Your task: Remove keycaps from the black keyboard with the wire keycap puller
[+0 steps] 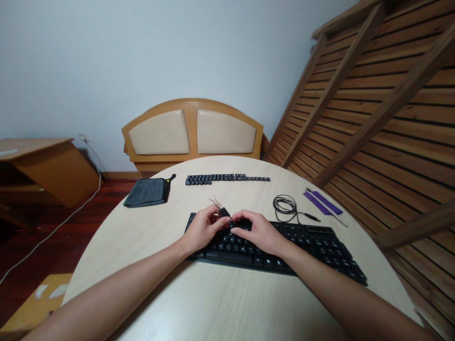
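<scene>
A black keyboard [232, 258] lies on the round table under both my hands. My left hand [206, 227] is closed on a keycap puller [223, 212] with a black body. Thin wire prongs stick out of the puller toward the far left. Thumb and forefinger of my right hand [256, 231] are bent together at the puller's near end, just over the upper left keys. What sits between those fingertips is too small and too covered to make out.
Loose black keycaps [209, 179] stand in rows at the table's far side. A grey zip pouch [147, 192] lies on the left. A coiled cable [285, 207] and a purple cloth strip [322, 202] with a thin brush-like tool lie right. A wooden slatted frame [377, 104] leans beyond the table.
</scene>
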Demonstrator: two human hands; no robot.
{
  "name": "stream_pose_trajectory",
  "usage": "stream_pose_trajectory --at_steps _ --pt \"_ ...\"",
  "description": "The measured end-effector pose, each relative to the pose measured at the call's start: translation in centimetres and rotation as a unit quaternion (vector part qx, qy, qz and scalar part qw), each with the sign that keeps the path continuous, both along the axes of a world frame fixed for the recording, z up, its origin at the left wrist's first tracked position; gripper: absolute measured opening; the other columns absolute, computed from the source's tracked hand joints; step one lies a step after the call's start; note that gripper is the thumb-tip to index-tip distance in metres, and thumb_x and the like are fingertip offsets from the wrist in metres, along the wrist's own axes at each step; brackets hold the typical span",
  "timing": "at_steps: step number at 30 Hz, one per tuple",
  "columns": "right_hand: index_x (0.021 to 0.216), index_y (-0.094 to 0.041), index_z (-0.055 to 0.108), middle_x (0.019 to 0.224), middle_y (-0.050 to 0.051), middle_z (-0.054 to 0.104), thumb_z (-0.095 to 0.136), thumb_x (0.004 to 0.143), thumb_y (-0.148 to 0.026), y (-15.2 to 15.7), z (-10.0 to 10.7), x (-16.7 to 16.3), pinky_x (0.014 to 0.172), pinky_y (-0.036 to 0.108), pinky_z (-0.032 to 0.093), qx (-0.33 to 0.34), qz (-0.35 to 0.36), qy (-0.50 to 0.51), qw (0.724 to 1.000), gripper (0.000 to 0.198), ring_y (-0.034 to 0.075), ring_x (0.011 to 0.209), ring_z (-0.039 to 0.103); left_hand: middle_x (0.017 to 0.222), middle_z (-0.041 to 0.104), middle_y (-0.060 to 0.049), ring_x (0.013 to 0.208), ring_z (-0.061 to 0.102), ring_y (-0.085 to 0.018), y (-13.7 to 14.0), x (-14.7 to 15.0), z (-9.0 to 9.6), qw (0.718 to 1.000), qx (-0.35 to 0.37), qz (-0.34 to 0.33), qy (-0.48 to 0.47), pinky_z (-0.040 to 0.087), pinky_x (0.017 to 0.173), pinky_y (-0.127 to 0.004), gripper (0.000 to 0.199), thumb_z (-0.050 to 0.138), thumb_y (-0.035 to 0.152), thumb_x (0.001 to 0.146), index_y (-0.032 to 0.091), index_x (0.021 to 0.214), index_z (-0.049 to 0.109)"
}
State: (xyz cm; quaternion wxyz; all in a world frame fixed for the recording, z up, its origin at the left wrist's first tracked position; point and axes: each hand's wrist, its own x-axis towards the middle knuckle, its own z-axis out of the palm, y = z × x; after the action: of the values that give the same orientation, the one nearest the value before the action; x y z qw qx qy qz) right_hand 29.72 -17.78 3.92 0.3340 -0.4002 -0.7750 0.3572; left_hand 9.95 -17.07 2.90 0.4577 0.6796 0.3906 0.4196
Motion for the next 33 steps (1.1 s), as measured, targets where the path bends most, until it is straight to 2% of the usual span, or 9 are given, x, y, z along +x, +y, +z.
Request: stream_pose_trajectory --at_steps 5,10,17,23,27,30,33 --pt "0.103 -0.021 0.059 0.096 0.002 0.067 0.069 0.080 -0.021 -0.2 -0.3 -0.1 0.085 0.030 0.047 0.055 0.000 0.001 0.998 0.026 0.017 0.092 0.063 0.074 0.065 -0.002 0.065 0.060 -0.014 0.0 -0.1 0.0 1.000 -0.012 -0.009 -0.004 0.047 0.060 -0.024 0.022 0.064 0.037 0.084 0.015 0.083 0.059" --pt "0.099 -0.023 0.064 0.100 0.001 0.069 0.064 0.086 -0.022 -0.3 -0.4 -0.1 0.089 0.032 0.046 0.117 0.024 -0.041 0.992 0.013 0.017 0.097 0.063 0.071 0.064 0.000 0.063 0.060 -0.013 0.2 -0.1 0.1 1.000 -0.024 0.001 -0.019 0.047 0.059 -0.024 0.023 0.065 0.036 0.083 0.015 0.080 0.057" --pt "0.096 -0.023 0.067 0.103 0.003 0.069 0.066 0.085 -0.025 -0.1 -0.1 -0.1 0.092 0.033 0.045 0.121 0.034 -0.039 0.991 0.011 0.018 0.101 0.062 0.065 0.058 0.003 0.060 0.056 -0.012 0.2 -0.1 0.1 1.000 -0.008 0.001 -0.015 0.043 0.057 -0.023 0.022 0.064 0.035 0.084 0.016 0.076 0.055" --pt "0.090 -0.022 0.068 0.099 0.003 0.066 0.072 0.080 -0.027 0.4 0.0 -0.2 0.096 0.035 0.042 0.099 0.058 -0.026 0.993 0.012 0.019 0.103 0.058 0.064 0.057 0.003 0.060 0.054 -0.012 0.3 -0.1 -0.2 1.000 0.005 0.012 0.009 0.039 0.055 -0.023 0.022 0.063 0.034 0.084 0.016 0.075 0.055" --pt "0.087 -0.021 0.069 0.107 0.004 0.063 0.074 0.077 -0.028 0.5 0.6 0.1 0.098 0.034 0.040 0.052 0.075 -0.020 0.996 0.013 0.019 0.108 0.056 0.071 0.060 0.001 0.064 0.059 -0.014 0.5 -0.1 -0.3 1.000 -0.001 0.027 -0.002 0.043 0.059 -0.024 0.021 0.061 0.035 0.085 0.016 0.079 0.056" --pt "0.092 -0.019 0.067 0.101 0.004 0.065 0.072 0.079 -0.030 1.5 1.6 0.4 0.088 0.032 0.046 -0.011 0.069 -0.005 0.998 0.018 0.018 0.096 0.060 0.070 0.061 0.001 0.066 0.063 -0.016 0.5 -0.2 -0.3 0.999 -0.016 0.048 0.000 0.044 0.060 -0.026 0.021 0.060 0.036 0.085 0.017 0.080 0.054" --pt "0.097 -0.015 0.065 0.088 0.004 0.068 0.070 0.079 -0.029 3.9 2.3 0.4 0.074 0.029 0.049 -0.037 0.015 0.011 0.999 0.023 0.016 0.078 0.062 0.069 0.059 0.001 0.067 0.064 -0.017 0.6 -0.3 -0.3 0.998 -0.026 0.054 0.011 0.044 0.059 -0.026 0.020 0.060 0.035 0.085 0.018 0.078 0.052"
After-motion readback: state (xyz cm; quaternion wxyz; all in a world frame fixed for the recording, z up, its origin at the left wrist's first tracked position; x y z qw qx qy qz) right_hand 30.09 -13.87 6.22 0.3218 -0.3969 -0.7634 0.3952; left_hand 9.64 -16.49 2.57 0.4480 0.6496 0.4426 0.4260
